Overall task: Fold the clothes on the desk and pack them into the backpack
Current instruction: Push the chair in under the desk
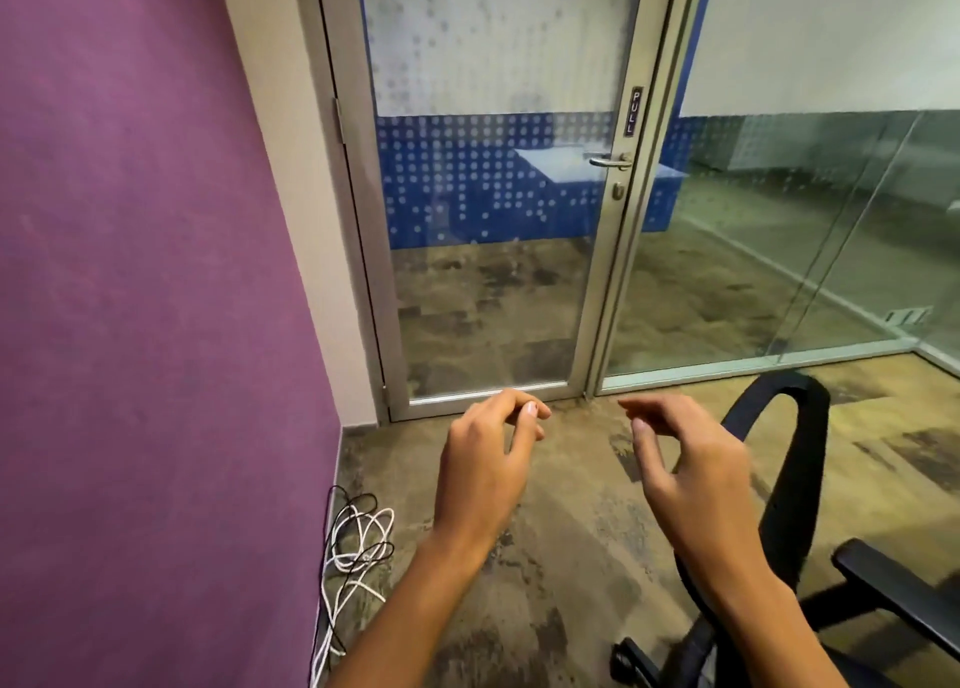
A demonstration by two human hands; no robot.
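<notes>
Head view: left hand (485, 461) and right hand (688, 461) hover, loosely curled.

purple wall (145, 219), glass door (488, 193), perhaps carpeted floor (571, 531), black chair (789, 479).

Clothes, backpack and table are all out of frame here, so can't say how they look or where they lie. All that shows of the job is the left hand (485, 458) and right hand (685, 464), raised side by side, fingers loosely curled, holding nothing.
</notes>
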